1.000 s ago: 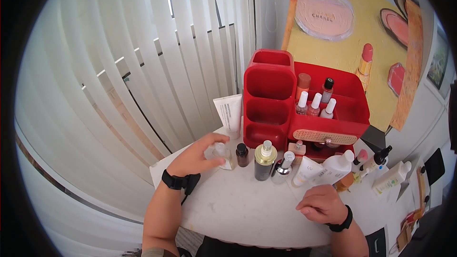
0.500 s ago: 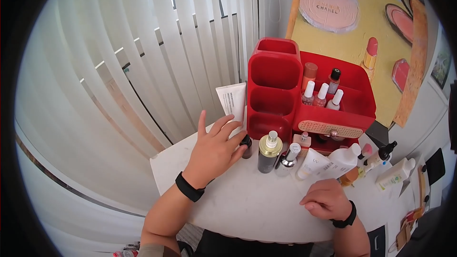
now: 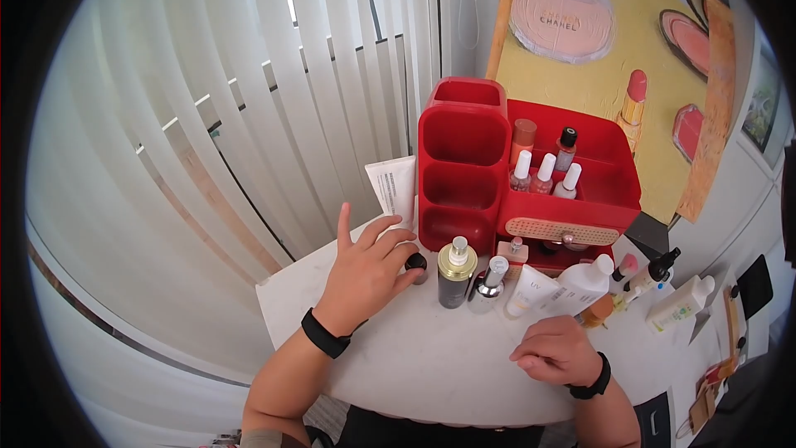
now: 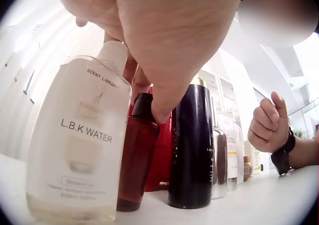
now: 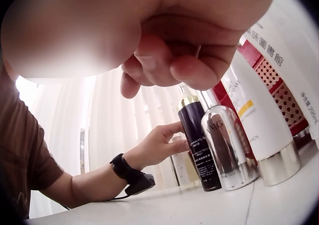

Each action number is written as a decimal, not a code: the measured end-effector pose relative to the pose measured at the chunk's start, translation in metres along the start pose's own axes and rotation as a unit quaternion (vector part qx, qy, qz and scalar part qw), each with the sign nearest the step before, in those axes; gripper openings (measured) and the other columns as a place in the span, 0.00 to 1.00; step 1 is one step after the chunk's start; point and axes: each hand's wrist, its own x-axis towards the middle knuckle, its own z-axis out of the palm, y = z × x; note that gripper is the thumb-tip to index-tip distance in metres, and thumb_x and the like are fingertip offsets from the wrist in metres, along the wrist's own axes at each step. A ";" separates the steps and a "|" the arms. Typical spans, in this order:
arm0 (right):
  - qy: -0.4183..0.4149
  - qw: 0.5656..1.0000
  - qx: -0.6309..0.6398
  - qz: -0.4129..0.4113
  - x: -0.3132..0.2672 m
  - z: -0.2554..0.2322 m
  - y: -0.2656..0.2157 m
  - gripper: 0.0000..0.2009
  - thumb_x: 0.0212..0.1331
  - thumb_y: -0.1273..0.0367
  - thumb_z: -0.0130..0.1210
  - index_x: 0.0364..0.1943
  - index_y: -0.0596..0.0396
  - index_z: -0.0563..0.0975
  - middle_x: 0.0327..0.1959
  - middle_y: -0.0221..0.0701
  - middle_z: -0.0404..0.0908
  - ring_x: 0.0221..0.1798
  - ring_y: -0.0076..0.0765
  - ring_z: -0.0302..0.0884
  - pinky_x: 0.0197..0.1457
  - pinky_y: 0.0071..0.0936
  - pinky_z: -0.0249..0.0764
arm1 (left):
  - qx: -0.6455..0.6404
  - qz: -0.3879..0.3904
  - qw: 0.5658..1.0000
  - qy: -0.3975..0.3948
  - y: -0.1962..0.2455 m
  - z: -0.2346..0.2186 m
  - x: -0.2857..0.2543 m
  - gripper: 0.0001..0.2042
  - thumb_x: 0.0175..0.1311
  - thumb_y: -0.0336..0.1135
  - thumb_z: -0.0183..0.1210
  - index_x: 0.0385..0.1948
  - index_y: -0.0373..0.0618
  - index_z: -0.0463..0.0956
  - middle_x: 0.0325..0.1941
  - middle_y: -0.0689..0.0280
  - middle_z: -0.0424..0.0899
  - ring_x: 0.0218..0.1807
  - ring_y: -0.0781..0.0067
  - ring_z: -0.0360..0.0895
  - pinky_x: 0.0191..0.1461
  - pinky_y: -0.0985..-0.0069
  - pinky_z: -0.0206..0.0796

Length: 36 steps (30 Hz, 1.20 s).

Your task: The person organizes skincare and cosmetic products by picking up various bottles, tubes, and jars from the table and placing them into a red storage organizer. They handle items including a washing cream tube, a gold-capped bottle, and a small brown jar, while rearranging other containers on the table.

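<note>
My left hand (image 3: 365, 275) reaches over the table's left part, its thumb and fingers pinching the black cap of a small dark red-brown bottle (image 4: 137, 157). From the head view, the top of that bottle shows between thumb and fingertips. Close beside it in the left wrist view stands a clear L.B.K WATER bottle (image 4: 79, 130), which the hand covers in the head view. To the right are a dark pump bottle with a gold collar (image 3: 456, 275) and a silver bottle (image 3: 487, 286). My right hand (image 3: 554, 353) hangs loosely curled over the front right, holding nothing.
Behind stands a red organizer (image 3: 460, 174) with nail polish bottles (image 3: 543, 176) in its right section. A white tube (image 3: 393, 189) stands at its left. A UV tube (image 3: 529, 290), a white bottle (image 3: 587, 282) and several cosmetics line the right. Blinds (image 3: 207, 199) hang left.
My left hand has moved from the clear bottle rightward to the small dark bottle and now pinches its cap. My right hand stays about where it was.
</note>
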 end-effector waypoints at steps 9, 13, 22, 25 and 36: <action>0.013 1.000 -0.001 -0.015 -0.001 0.003 0.005 0.03 0.57 0.71 0.64 0.28 0.52 0.82 0.20 0.30 0.77 0.21 0.37 0.74 0.25 0.32 0.68 | -0.063 0.000 0.998 0.027 -0.004 -0.001 0.001 0.13 0.46 0.36 0.75 0.33 0.54 0.80 0.54 0.78 0.81 0.66 0.69 0.73 0.80 0.34 0.38; 0.029 0.999 0.001 -0.020 -0.003 0.003 0.007 0.03 0.57 0.72 0.64 0.27 0.51 0.82 0.19 0.29 0.76 0.21 0.37 0.74 0.25 0.32 0.68 | -0.134 0.003 0.989 0.067 -0.009 -0.003 -0.002 0.15 0.44 0.32 0.73 0.33 0.53 0.78 0.55 0.74 0.81 0.65 0.63 0.75 0.80 0.37 0.40; 0.035 0.999 -0.014 -0.037 -0.003 0.001 0.007 0.04 0.57 0.72 0.64 0.27 0.53 0.81 0.19 0.30 0.76 0.22 0.39 0.75 0.26 0.34 0.69 | -0.205 0.023 0.975 0.081 -0.013 -0.007 -0.005 0.16 0.48 0.31 0.70 0.39 0.50 0.75 0.46 0.68 0.86 0.58 0.60 0.79 0.76 0.41 0.53; 0.034 0.999 0.010 -0.027 -0.001 0.000 0.003 0.04 0.57 0.72 0.63 0.27 0.54 0.81 0.20 0.31 0.76 0.22 0.40 0.75 0.26 0.34 0.69 | -0.213 0.014 0.974 0.076 -0.017 -0.009 -0.005 0.17 0.50 0.33 0.71 0.41 0.48 0.75 0.44 0.67 0.87 0.57 0.58 0.80 0.73 0.43 0.58; 0.011 1.000 0.015 0.012 -0.005 -0.001 0.001 0.05 0.59 0.71 0.63 0.28 0.55 0.81 0.21 0.32 0.76 0.21 0.38 0.75 0.25 0.31 0.68 | -0.464 0.006 0.884 -0.066 0.030 -0.053 -0.027 0.15 0.56 0.35 0.72 0.37 0.44 0.75 0.45 0.62 0.89 0.41 0.59 0.87 0.46 0.73 0.78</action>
